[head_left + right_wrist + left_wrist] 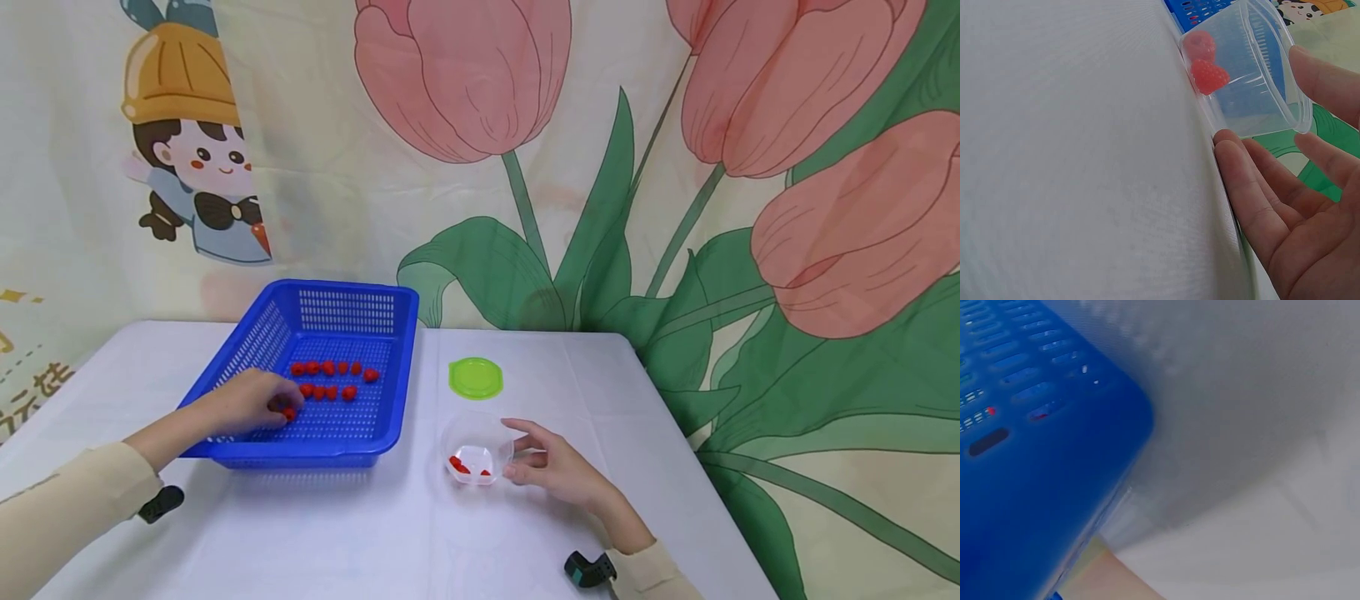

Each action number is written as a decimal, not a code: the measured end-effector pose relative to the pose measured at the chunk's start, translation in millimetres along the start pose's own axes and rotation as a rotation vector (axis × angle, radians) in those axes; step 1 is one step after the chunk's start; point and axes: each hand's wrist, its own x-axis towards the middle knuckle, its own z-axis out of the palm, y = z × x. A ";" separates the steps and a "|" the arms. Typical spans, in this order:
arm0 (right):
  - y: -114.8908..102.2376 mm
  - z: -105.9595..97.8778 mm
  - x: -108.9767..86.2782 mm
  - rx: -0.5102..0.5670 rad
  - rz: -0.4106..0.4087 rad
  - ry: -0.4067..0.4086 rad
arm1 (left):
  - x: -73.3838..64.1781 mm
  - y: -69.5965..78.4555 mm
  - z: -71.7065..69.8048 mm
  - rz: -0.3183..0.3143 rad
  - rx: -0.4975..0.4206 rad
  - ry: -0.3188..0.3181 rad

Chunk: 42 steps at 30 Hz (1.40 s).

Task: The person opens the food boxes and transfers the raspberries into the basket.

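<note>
In the head view my left hand [251,404] reaches into a blue basket [408,367] and pinches a red raspberry [288,414] at its fingertips. Several more raspberries [327,367] lie in two rows on the basket floor. My right hand [558,467] rests its loosely spread fingers against the right side of a clear plastic cup [498,437], touching it without closing round it. Raspberries [1209,76] lie in the cup's bottom, two of them plain in the right wrist view. The left wrist view shows the basket's outer side; the left fingers are hidden there.
Behind the cup a green lid [476,378] lies flat on the white tablecloth [360,542]. A curtain printed with tulips [465,75] hangs behind the table's far edge.
</note>
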 end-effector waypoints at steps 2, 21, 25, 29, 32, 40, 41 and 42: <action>0.6 -0.5 -0.4 -0.001 0.004 -0.002 | 1.4 2.5 -3.0 0.001 -0.016 0.005; 2.6 -4.8 -1.2 0.003 0.016 0.010 | 20.9 103.4 -34.6 0.034 -0.072 0.127; 2.8 -4.7 -0.5 0.007 0.012 0.005 | 23.8 127.2 -32.0 0.077 -0.081 0.121; 2.8 -3.7 0.1 0.009 0.012 0.003 | 28.8 147.9 -26.3 0.117 -0.093 0.109; 2.3 -2.7 0.4 0.009 0.007 0.002 | 33.8 161.9 -19.2 0.132 -0.125 0.095; -1.0 -0.4 -0.1 -0.014 -0.012 -0.007 | 51.1 189.8 5.1 0.195 -0.189 0.044; -1.2 -0.2 -0.2 -0.013 -0.013 -0.008 | 53.0 192.3 8.0 0.204 -0.194 0.039; -1.3 -0.1 -0.2 -0.010 -0.011 -0.009 | 54.9 194.5 10.9 0.216 -0.203 0.033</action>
